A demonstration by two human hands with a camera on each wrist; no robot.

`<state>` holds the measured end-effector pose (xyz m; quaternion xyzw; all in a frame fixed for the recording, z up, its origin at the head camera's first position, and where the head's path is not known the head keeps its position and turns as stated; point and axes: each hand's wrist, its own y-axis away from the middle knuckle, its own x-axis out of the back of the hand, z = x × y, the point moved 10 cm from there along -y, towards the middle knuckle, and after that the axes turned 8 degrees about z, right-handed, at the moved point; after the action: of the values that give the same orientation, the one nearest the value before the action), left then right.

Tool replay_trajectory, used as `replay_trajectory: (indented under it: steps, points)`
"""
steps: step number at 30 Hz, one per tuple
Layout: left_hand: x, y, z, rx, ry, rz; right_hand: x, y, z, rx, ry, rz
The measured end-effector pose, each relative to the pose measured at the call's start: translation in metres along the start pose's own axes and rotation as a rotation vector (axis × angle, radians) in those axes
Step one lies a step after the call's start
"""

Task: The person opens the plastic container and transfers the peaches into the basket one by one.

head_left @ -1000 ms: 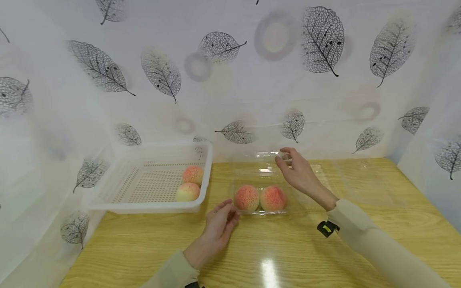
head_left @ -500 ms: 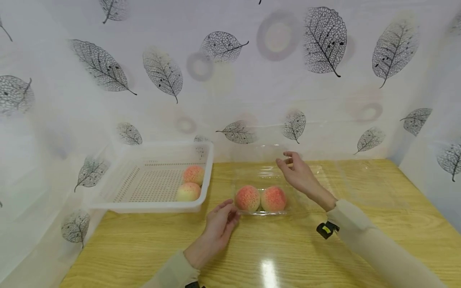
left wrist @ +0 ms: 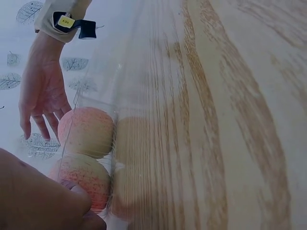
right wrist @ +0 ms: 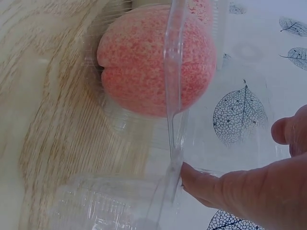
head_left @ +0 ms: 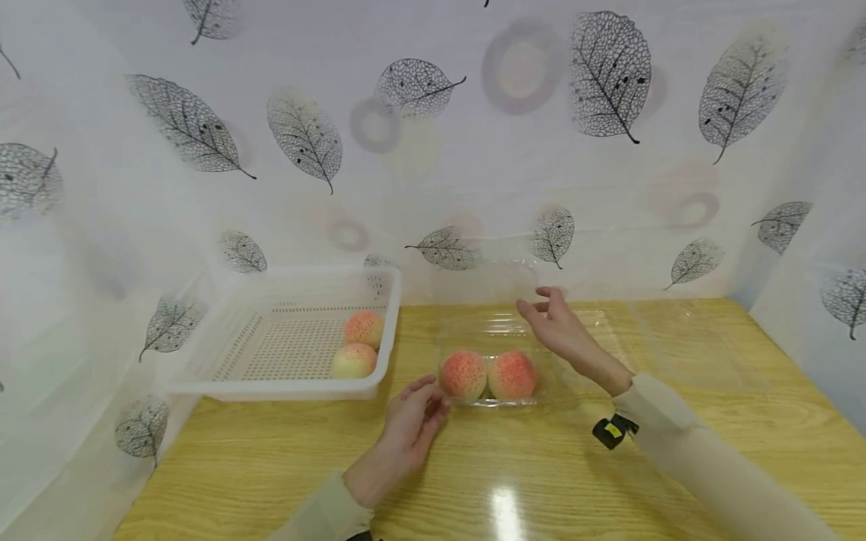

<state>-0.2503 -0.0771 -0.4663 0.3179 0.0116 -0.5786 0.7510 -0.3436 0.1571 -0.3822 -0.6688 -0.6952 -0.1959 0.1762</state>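
Two pink-and-cream peaches (head_left: 512, 375) sit side by side at the front of a clear plastic clamshell box (head_left: 504, 403) on the table. Its transparent lid (head_left: 483, 282) tilts up at the back, mostly visible by its glints. My left hand (head_left: 409, 424) holds the front left corner of the box, its fingertips overlapping the rim beside the left peach (left wrist: 88, 179). At the back right, my right hand (head_left: 561, 327) has its fingers loosely spread, and one fingertip (right wrist: 192, 177) is right at the clear plastic edge. Nothing is gripped in it.
A white perforated basket (head_left: 271, 388) stands on the left, with two more peaches (head_left: 354, 361) at its right side. More clear plastic packaging (head_left: 690, 342) lies on the right. Behind the wooden table (head_left: 541, 481) hangs a leaf-patterned curtain (head_left: 433, 173).
The lid has swung up and back from its lower slant. My right fingers have come off it and spread slightly. The left hand stays at the corner.
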Motion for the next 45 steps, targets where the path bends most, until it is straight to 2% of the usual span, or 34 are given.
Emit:
replay_trajectory:
  steps: [5,12,18,31,39,45]
  points:
    - [0.004,0.004,0.001,-0.001,0.005,0.000,-0.008,0.002,0.001,-0.049,-0.092,-0.071]
    - [0.010,0.008,0.002,0.012,0.002,0.000,-0.022,0.007,0.004,-0.159,-0.299,-0.170]
    - [0.014,0.008,0.002,0.013,0.003,0.017,-0.032,0.009,0.013,-0.243,-0.410,-0.208]
    - [0.016,0.008,0.002,0.019,0.016,0.027,-0.037,0.013,0.018,-0.285,-0.439,-0.230]
    - [0.016,0.009,0.000,0.032,0.012,0.012,-0.032,0.020,0.021,-0.267,-0.438,-0.212]
    - [0.021,0.011,0.004,-0.007,-0.064,0.022,-0.033,0.030,0.016,-0.218,-0.419,-0.288]
